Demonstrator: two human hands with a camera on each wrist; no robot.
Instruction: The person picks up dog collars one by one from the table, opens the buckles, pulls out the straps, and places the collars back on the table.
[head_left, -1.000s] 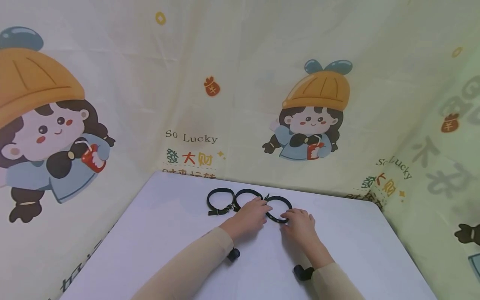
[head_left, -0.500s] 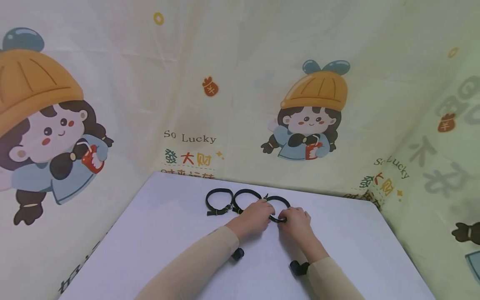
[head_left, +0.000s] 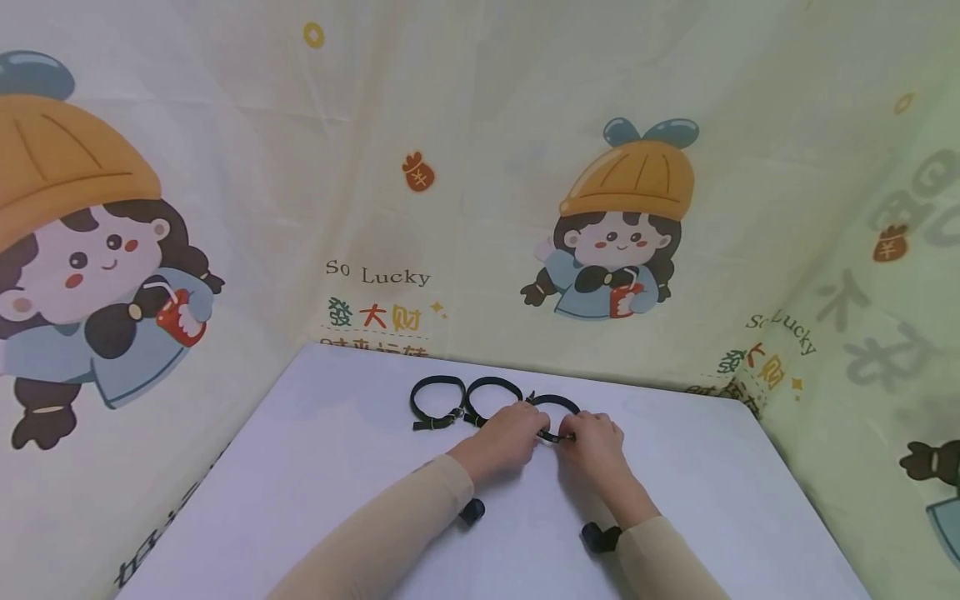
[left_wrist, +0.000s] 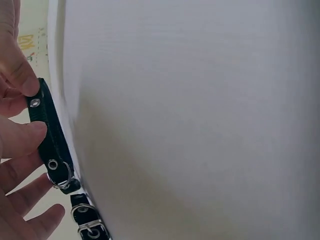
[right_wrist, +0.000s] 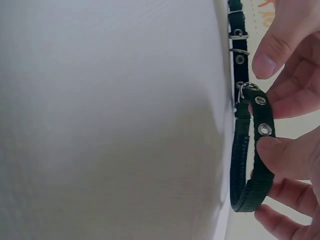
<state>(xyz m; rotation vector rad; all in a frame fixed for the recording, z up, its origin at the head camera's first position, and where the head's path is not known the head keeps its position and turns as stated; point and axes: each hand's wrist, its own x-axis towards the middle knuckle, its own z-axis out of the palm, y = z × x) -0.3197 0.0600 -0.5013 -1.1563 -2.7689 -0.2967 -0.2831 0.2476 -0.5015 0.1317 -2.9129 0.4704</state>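
Three dark collars with metal fittings form a row at the table's far side. At the right end, the right collar (head_left: 557,399) is between my hands. My right hand (head_left: 597,446) pinches its front strap, the thumb pressing just beside an eyelet in the right wrist view. My left hand (head_left: 504,437) is at the strap's left end. Its fingers are loosely bent behind the strap, and its thumb stands apart from the strap in the right wrist view. In the left wrist view the collar (left_wrist: 56,142) shows eyelets and a D-ring.
The middle collar (head_left: 491,381), partly behind my left hand, and the left collar (head_left: 437,380) lie on the white table (head_left: 315,467). Black wrist devices (head_left: 472,512) sit at both sleeves. A printed cloth (head_left: 480,208) hangs behind the table.
My left hand has shifted slightly right, and my right hand slightly left, so they are closer together. My right hand has taken hold of the right collar's front strap. The other collars stay put.
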